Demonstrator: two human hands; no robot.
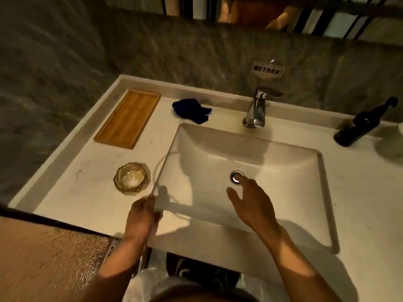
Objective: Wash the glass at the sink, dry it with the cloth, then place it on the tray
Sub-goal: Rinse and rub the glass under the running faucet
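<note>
A faceted amber-tinted glass (pixel 132 178) stands upright on the white counter, left of the sink basin (pixel 294 162). My left hand (pixel 141 216) hovers just in front of the glass at the basin's front left corner, fingers curled together, with nothing visible in them. Over the basin my right hand (pixel 250 203) is spread open and empty, its fingertips beside the chrome drain (pixel 237 177). A crumpled dark blue cloth (pixel 192 111) lies on the counter behind the basin's left corner. At the far left of the counter lies the wooden tray (pixel 127 120), which holds nothing.
A chrome tap (pixel 258 110) stands behind the basin with no water running. A dark bottle (pixel 362 125) stands on the counter at the right. A stone wall with a small sign (pixel 267 70) backs the counter. A textured panel (pixel 50 258) lies low on the left.
</note>
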